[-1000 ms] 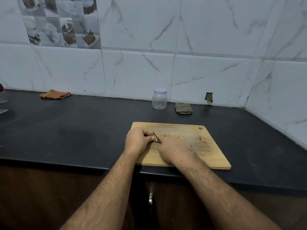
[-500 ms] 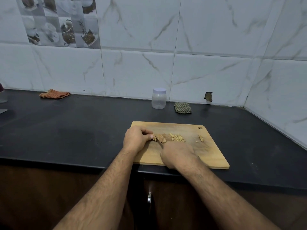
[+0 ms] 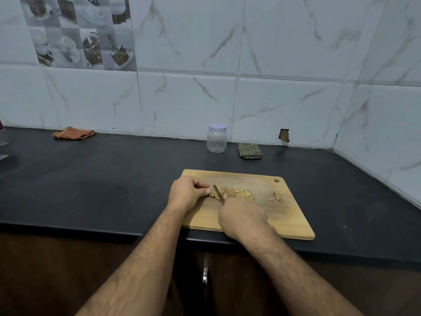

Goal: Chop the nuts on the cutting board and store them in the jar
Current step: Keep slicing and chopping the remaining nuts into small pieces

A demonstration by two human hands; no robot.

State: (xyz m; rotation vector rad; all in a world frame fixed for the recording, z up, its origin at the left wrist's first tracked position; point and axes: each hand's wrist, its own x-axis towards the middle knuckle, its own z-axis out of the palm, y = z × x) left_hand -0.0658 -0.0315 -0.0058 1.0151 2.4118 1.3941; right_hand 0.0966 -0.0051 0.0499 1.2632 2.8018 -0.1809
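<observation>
two hands work over the cutting board (image 3: 293, 221). left hand (image 3: 185, 193): fingers curled, tips pinching the left end of the row of nuts (image 3: 230, 193) and holding it down against the wood. right hand (image 3: 241, 217): fingers wrapped round the handle of a knife (image 3: 218, 192) — the handle itself is hidden under the hand, only the blade shows. the blade stands tilted, its edge set into the nuts just beside the left fingertips.

the nuts lie in a line across the middle of the board; to the right of the blade they are cut into thin slivers. a small separate heap of nut pieces (image 3: 276, 195) sits near the board's right edge, below the hanging hole.

the board rests on a dark countertop (image 3: 102, 183), its near edge close to the counter's front. the jar (image 3: 216, 138) — clear, with a pale lid screwed on — stands upright behind the board, near the tiled wall, well apart from the nuts. a green checked cloth (image 3: 250, 151) lies just right of the jar. an orange cloth (image 3: 73, 133) lies far left against the wall.
</observation>
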